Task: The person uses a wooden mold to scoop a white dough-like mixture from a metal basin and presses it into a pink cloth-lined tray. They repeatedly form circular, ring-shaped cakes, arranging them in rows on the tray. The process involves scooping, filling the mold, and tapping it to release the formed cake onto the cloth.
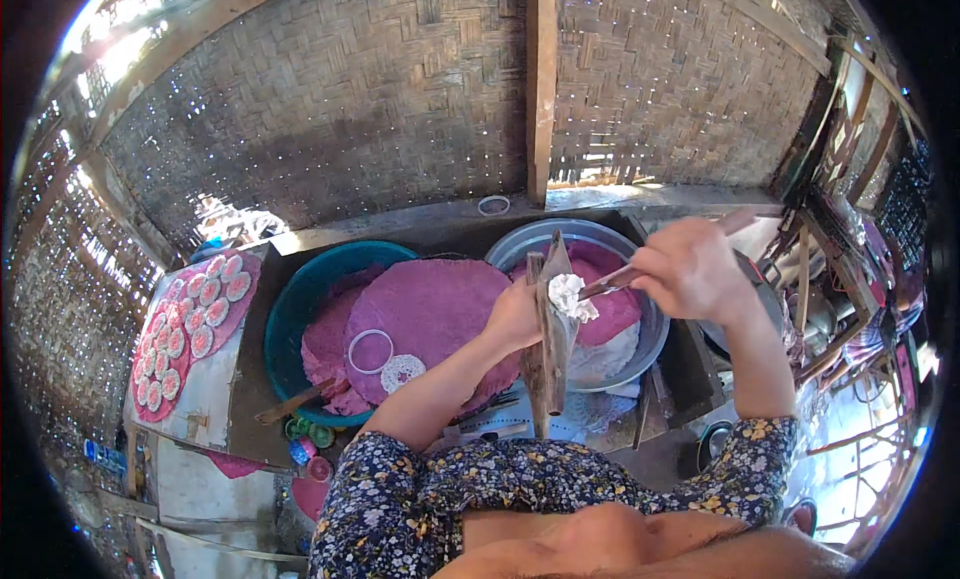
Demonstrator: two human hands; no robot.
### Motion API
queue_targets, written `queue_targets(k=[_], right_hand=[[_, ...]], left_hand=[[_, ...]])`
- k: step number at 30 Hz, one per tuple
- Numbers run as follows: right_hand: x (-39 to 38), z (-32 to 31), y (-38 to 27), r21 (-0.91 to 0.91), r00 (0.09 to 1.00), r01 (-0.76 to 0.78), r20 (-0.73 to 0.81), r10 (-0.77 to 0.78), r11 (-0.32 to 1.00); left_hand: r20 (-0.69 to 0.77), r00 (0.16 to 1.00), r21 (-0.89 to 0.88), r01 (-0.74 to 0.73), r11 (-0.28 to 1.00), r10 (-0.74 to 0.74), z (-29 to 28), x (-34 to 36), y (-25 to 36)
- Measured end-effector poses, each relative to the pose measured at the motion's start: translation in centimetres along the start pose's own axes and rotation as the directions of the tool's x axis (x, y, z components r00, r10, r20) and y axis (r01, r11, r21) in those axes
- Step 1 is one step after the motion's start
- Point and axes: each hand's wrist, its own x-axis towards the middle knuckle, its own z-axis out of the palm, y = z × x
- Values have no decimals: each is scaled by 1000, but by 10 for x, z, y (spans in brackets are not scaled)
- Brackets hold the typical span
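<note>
Pale rounds (208, 293) lie on pink cloth (237, 291), left of a teal basin (284, 311). The left hand (514, 317) grips a wooden board (558, 364) across the grey basin's (657, 324) left side, its long axis running from body toward woven wall (660, 89). White paste (567, 293) on it appears to be being worked by a wooden stick (622, 278), tip leftward and slightly bodyward, grasped in the right hand (690, 269); the next stroke likely calls for a steady board.

Dark bench (692, 367), teal basin (283, 311) at left, grey basin (657, 324) (also round) at right
</note>
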Motion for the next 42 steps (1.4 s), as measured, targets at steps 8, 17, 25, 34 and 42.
queue_targets(k=[8, 17, 25, 34, 42], right_hand=[[6, 11, -9, 30, 1000, -20, -12, 20, 999], [-48, 89, -10, 419, 768, -488, -211, 604, 766], [-40, 38, 0, 382, 847, -433, -138, 514, 817], [8, 5, -19, 2, 996, -70, 50, 70, 998], [4, 12, -29, -50, 998, -56, 4, 56, 997]], left_hand=[[156, 988, -368, 70, 927, -13, -7, 7, -19], [25, 948, -519, -258, 815, 316, -17, 29, -52], [78, 996, -531, 75, 844, -40, -21, 7, -24], [-11, 999, 45, -46, 998, 47, -14, 1, 15], [48, 997, -133, 60, 989, -54, -7, 8, -16]])
